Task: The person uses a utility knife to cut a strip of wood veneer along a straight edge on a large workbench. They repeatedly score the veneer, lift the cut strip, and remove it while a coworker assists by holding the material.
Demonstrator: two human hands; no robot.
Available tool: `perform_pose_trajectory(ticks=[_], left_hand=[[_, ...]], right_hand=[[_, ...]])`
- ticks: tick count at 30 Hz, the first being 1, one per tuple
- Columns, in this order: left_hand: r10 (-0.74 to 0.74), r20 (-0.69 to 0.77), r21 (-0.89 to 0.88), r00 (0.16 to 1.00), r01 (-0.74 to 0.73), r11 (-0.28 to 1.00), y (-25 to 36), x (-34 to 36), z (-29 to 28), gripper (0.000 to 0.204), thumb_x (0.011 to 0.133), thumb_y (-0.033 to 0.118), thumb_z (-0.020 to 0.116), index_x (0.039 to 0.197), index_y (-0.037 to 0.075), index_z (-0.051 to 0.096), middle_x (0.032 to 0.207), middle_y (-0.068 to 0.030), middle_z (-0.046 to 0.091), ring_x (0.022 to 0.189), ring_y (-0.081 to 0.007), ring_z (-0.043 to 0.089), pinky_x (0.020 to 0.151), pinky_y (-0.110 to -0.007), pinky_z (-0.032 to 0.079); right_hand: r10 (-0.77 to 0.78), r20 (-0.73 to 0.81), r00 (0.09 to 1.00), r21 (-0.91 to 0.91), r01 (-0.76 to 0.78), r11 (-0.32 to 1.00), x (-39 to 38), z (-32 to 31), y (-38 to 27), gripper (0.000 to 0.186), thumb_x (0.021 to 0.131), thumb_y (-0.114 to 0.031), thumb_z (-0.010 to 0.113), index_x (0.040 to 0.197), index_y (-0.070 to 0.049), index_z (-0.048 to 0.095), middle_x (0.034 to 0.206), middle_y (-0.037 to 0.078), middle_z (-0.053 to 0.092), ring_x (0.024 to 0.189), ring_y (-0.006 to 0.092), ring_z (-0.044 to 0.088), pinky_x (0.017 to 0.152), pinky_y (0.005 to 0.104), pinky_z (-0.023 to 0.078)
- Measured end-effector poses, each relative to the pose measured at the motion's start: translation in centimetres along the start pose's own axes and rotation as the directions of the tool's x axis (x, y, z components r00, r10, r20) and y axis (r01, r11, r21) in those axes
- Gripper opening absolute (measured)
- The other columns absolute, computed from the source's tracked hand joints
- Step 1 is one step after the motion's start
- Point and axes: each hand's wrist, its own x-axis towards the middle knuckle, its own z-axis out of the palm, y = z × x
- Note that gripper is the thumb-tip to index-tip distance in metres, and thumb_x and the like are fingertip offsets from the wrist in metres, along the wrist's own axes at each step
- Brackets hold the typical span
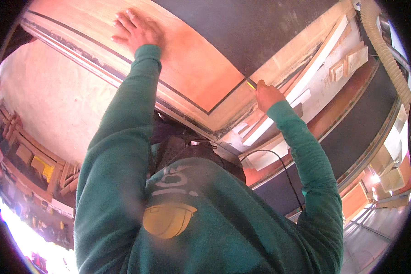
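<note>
Below, dark-bordered wood panel [192,68]; beige corrugated hose [382,44] at right.

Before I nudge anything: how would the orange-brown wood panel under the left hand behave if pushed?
The orange-brown wood panel is probably stiff, since it lies flat without visible curl. Its smooth-looking face may let the left hand slip. Being broad and flat, it seems unlikely to tip or roll.

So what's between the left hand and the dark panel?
Between left hand and dark panel: just bare orange wood, no object on it. Head view shows it.
</note>
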Motion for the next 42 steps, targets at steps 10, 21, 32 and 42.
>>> perform_pose_trajectory(ticks=[10,21,32,42], left_hand=[[0.021,-0.022,0.029,1.0,-0.021,0.999,-0.9,0.0,1.2,0.074,0.106,0.049,0.042,0.166,0.008,0.027,0.175,-0.0223,0.017,0.162,-0.0423,0.012,0.12,-0.079,0.009],[-0.132,0.201,0.061,0.971,0.122,0.991,1.2,0.3,-2.9,0.085,0.099,0.037,0.052,0.169,0.006,0.016,0.176,-0.0232,0.009,0.162,-0.0453,0.011,0.123,-0.076,0.007],[0.005,0.123,-0.058,0.992,0.002,0.998,-5.2,13.2,-6.6,0.081,0.097,0.045,0.056,0.162,0.002,0.033,0.172,-0.0261,0.018,0.161,-0.0454,0.012,0.121,-0.077,0.004],[0.009,0.285,-0.089,0.958,0.017,0.996,-7.4,15.0,-3.7,0.095,0.097,0.048,0.058,0.168,0.003,0.014,0.175,-0.0263,0.002,0.163,-0.044,0.004,0.119,-0.079,-0.001]], right_hand=[[0.071,0.014,0.997,-0.056,-0.07,0.996,-1.0,5.6,5.0,0.025,0.098,-0.012,0.057,0.118,0.002,0.052,0.102,0.03,0.073,0.101,0.0488,0.072,0.087,0.0598,0.057],[0.059,-0.169,0.984,0.054,-0.05,0.997,-4.4,-2.4,2.9,0.034,0.098,-0.025,0.062,0.113,0.004,0.057,0.095,0.033,0.07,0.094,0.0519,0.069,0.084,0.0611,0.055],[-0.205,-0.641,0.739,0.338,0.512,0.79,6.2,-17.4,-23.6,0.032,0.105,-0.027,0.058,0.121,0.0,0.056,0.099,0.032,0.07,0.098,0.0536,0.066,0.08,0.0595,0.051],[-0.294,-0.621,0.727,0.277,0.554,0.785,27.7,-41.5,-53.7,0.036,0.106,-0.031,0.056,0.122,0.0,0.063,0.118,0.03,0.071,0.114,0.0488,0.067,0.096,0.0566,0.054]])
